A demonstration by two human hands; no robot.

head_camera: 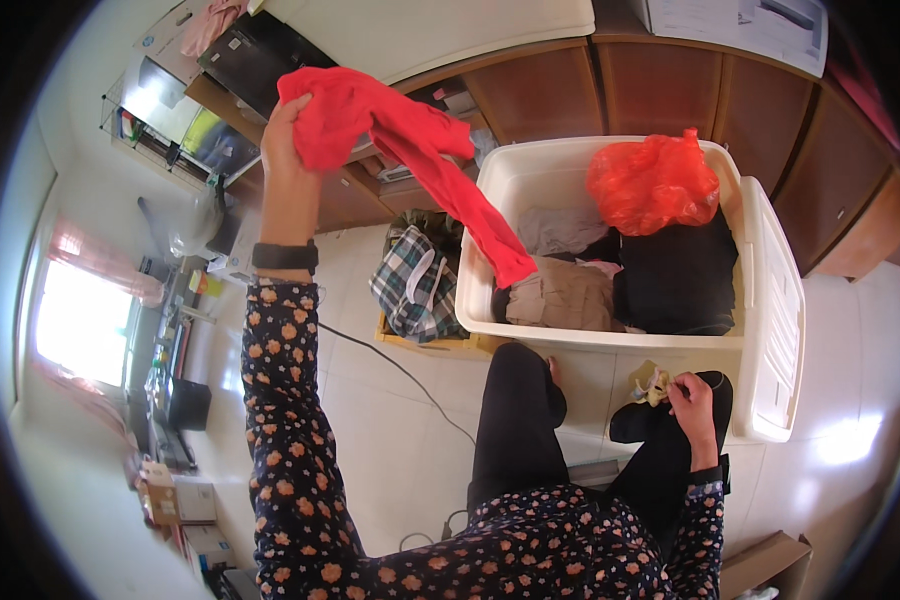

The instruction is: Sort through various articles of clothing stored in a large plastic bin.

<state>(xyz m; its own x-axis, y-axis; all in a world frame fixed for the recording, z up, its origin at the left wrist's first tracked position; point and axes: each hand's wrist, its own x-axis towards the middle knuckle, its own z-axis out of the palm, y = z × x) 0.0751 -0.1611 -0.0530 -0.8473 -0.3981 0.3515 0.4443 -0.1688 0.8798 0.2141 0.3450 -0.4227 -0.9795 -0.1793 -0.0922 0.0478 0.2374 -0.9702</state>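
Note:
My left hand, raised at the upper left, grips a bunched red garment. Its long loose end hangs down to the right, over the near-left corner of a white plastic storage bin. Low on the right, by my knee, my right hand pinches a small crumpled yellowish item; what it is I cannot tell. Inside the bin lie folded beige clothes, a grey cloth and a black stack of fabric. A red plastic bag sits on top at the back right.
A white lid leans at the bin's right side. Left of the bin, a plaid cloth lies in a yellow crate. Brown wooden cabinets stand behind. A black cable crosses the tiled floor. A cardboard box is at lower right.

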